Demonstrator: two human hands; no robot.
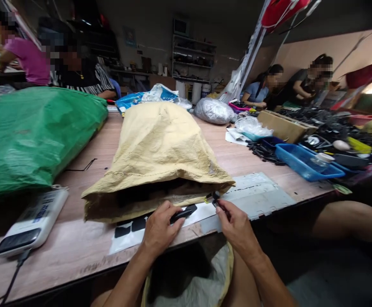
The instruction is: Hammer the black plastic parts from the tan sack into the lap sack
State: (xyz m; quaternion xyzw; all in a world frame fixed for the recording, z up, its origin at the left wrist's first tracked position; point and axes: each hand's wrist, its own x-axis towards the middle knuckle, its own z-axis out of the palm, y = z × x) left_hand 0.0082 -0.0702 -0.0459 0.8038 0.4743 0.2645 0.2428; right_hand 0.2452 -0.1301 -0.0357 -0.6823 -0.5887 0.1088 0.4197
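Observation:
My left hand rests at the table's front edge, its thumb and fingers closed round a small black part. To the right, my right hand pinches a dark, slim object with a shiny end. Behind both hands lies a yellow woven sack, its dark open mouth facing me. Under my left hand a white sheet carries several black patches. A second open sack is on my lap, below the table edge.
A green sack and a white power bank with a cable are at left. At right sit a blue tray, a cardboard box and piled black parts. Several people sit farther back.

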